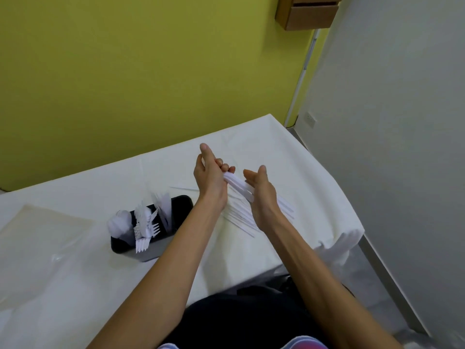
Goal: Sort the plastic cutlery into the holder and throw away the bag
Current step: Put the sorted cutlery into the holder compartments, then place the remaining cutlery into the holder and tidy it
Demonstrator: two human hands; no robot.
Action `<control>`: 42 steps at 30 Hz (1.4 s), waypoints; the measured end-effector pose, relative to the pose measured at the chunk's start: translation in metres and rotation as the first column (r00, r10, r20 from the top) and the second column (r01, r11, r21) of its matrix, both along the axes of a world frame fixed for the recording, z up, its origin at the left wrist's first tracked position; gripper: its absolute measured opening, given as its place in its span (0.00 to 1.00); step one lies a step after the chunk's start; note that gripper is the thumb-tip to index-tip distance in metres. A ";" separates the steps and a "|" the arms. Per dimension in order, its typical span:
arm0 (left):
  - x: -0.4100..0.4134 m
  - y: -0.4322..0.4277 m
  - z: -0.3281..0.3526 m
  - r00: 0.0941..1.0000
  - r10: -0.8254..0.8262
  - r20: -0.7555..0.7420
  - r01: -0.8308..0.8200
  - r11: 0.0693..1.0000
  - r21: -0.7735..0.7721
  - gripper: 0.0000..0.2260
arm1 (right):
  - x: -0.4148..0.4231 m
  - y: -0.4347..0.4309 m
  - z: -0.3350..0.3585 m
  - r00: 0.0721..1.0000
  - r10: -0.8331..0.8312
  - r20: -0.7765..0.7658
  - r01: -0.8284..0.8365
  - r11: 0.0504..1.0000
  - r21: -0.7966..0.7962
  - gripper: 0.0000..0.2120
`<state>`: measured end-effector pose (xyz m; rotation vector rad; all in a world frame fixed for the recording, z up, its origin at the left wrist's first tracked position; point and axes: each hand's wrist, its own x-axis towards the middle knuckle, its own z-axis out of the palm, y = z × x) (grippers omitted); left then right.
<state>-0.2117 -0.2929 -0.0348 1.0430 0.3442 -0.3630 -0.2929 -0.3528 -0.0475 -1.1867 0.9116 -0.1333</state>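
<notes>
Gathering plastic knives [236, 183], my left hand [210, 180] grips the bundle. My right hand [261, 197], held flat, likely squares it for the holder [156, 249].

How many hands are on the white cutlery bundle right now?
2. The left hand grips the white cutlery bundle at its far end; the right hand, fingers straight, lies against its near end, both above the table right of the black holder.

Two hands [211, 180] [261, 197], one holder [153, 251], one bag [42, 230], one cutlery bundle [237, 183].
</notes>
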 end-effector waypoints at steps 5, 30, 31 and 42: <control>0.009 0.059 0.032 0.986 0.036 0.163 -0.039 0.999 0.013 0.16 | 0.010 0.034 0.011 0.989 0.073 0.125 -0.076 0.997 0.022 0.25; -0.036 0.241 -0.052 0.927 -0.179 0.329 -0.209 0.481 0.851 0.20 | 0.031 0.126 -0.045 0.817 0.537 -0.209 -0.506 0.494 -0.707 0.18; -0.038 0.243 -0.053 0.932 -0.217 0.291 -0.175 0.434 0.884 0.25 | 0.031 0.126 -0.047 0.808 0.549 -0.215 -0.517 0.484 -0.706 0.19; -0.023 0.215 -0.003 0.840 -0.347 0.417 -0.315 0.313 0.896 0.36 | 0.012 0.083 -0.045 0.891 0.429 -0.149 -0.408 0.613 -0.677 0.17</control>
